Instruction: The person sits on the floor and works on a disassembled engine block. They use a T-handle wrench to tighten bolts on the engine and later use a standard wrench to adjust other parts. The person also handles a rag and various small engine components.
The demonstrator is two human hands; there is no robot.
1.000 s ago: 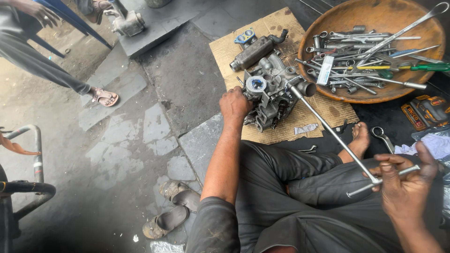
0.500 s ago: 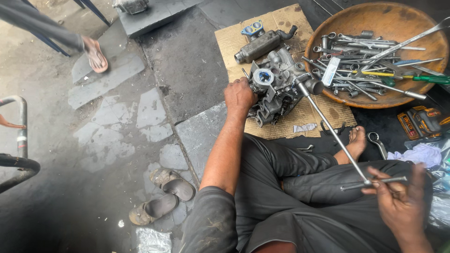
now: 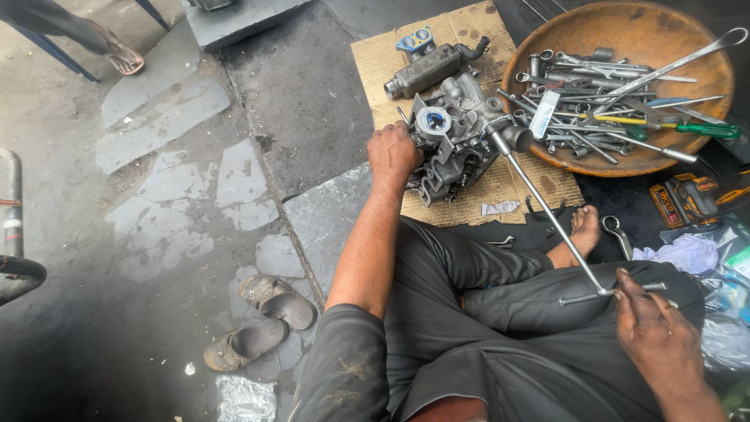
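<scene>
Head view: left hand (image 3: 393,153) presses closed against the engine part (image 3: 451,141) on the cardboard (image 3: 500,184), near its front edge. Right hand (image 3: 656,337) pinches the T-handle wrench (image 3: 547,209), whose socket meets the part's right side.

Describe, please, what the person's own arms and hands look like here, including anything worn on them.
Both hands, the left hand and the right hand, are bare: no gloves, rings or watch show. Dark grease smudges the right hand's fingers. The left forearm is bare up to a short dark grey sleeve marked with pale dusty smears.
</scene>
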